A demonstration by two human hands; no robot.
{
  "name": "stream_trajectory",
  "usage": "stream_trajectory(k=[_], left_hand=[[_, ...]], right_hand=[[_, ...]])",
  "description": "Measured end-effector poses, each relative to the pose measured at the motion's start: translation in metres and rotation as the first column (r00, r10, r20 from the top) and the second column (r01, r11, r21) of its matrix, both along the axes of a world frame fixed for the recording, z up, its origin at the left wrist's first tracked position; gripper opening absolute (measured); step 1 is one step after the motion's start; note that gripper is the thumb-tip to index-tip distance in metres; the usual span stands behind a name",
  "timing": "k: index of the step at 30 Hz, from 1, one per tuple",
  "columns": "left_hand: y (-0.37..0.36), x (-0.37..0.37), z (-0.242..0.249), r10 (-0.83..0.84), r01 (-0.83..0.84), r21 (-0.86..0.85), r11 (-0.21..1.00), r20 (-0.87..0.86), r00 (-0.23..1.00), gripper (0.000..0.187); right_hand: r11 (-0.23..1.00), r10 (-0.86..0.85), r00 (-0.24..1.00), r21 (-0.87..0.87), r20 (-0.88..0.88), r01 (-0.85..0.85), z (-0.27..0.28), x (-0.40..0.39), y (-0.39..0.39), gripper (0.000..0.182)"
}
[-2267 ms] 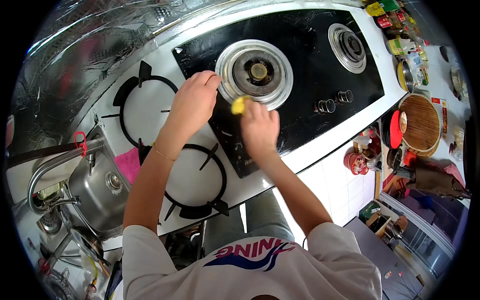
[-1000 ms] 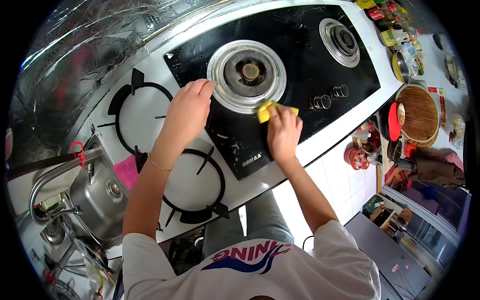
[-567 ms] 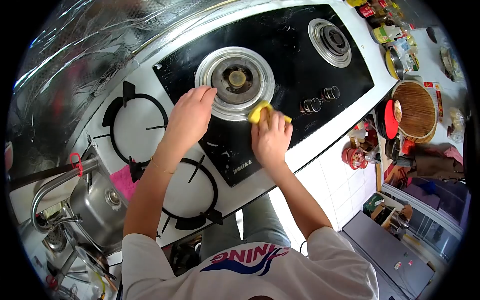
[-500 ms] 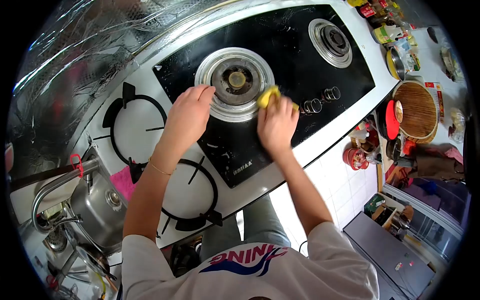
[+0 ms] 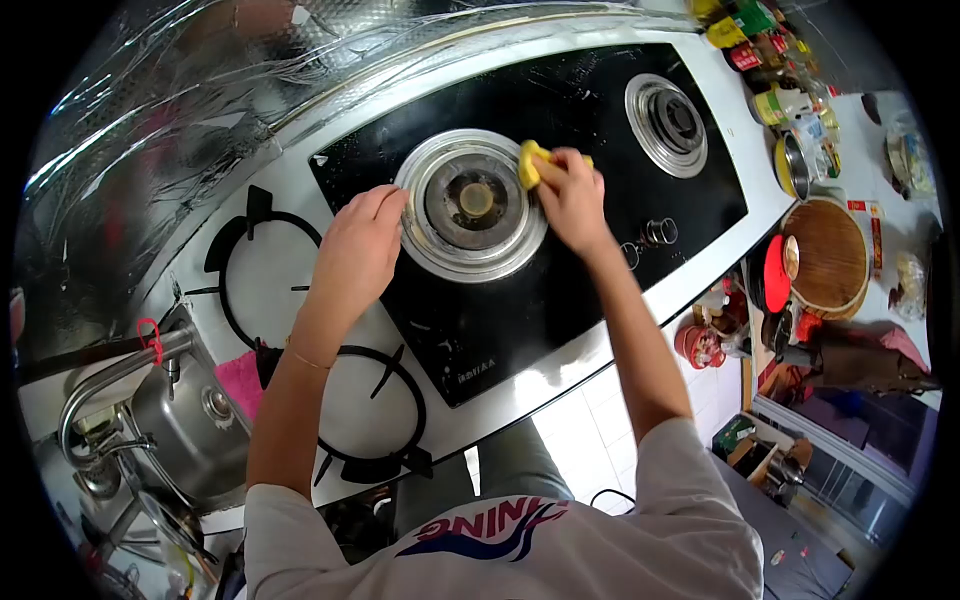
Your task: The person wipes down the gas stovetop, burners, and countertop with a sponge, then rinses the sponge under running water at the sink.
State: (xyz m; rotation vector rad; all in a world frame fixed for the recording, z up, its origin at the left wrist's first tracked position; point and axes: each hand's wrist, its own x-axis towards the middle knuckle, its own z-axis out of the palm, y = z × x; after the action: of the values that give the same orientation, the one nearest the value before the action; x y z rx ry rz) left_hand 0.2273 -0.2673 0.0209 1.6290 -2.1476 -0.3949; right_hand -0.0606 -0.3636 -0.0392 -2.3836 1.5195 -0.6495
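Observation:
A black glass gas hob [image 5: 500,340] lies before me, with a large round burner under a shiny stepped metal ring [image 5: 440,262]. My left hand [image 5: 358,245] has its closed fingers at the left edge of this ring, pinching its rim. In my right hand [image 5: 574,205] is a bunched yellow cloth [image 5: 530,165], pressed against the ring's upper right edge. Two control knobs [image 5: 660,232] sit to the right of that hand, partly behind the forearm. A smaller burner [image 5: 668,125] is at the far right of the hob.
Two black pan supports [image 5: 375,468] lie on the white counter at left, beside a pink cloth [image 5: 240,382] and a steel sink [image 5: 190,430] with a tap. Bottles [image 5: 780,105] and a round wooden board [image 5: 826,255] stand at right. Foil [image 5: 200,100] covers the wall.
My right hand has moved the yellow cloth up along the ring's right side. The left hand stays at the left rim. The hob sits lower in view as the head shifts.

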Motion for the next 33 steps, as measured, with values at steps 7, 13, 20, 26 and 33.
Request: stream_trajectory(k=[7,13,20,26,33], left_hand=[[-0.003,0.001,-0.002,0.065,-0.065,0.024,0.998,-0.027,0.997,0.036],[0.004,0.029,0.006,0.157,-0.158,0.021,0.987,0.008,0.987,0.036],[0.012,0.03,0.014,0.199,-0.199,0.011,0.98,-0.029,0.98,0.037],[0.019,0.047,0.01,0.224,-0.224,-0.003,0.975,-0.023,0.974,0.037],[0.017,0.028,0.002,0.199,-0.199,-0.008,0.98,-0.021,0.98,0.036]], right_hand=[[0.95,0.251,0.968,0.194,-0.011,-0.244,0.02,0.024,-0.072,0.03],[0.867,0.48,0.854,0.258,-0.199,-0.427,0.032,0.059,-0.102,0.021],[0.714,0.698,0.666,0.331,-0.264,-0.617,0.033,0.105,-0.114,0.024],[0.766,0.6,0.741,0.485,-0.303,-0.422,0.041,0.064,-0.12,0.024],[0.649,0.759,0.612,0.347,-0.223,-0.678,0.03,0.122,-0.117,0.022]])
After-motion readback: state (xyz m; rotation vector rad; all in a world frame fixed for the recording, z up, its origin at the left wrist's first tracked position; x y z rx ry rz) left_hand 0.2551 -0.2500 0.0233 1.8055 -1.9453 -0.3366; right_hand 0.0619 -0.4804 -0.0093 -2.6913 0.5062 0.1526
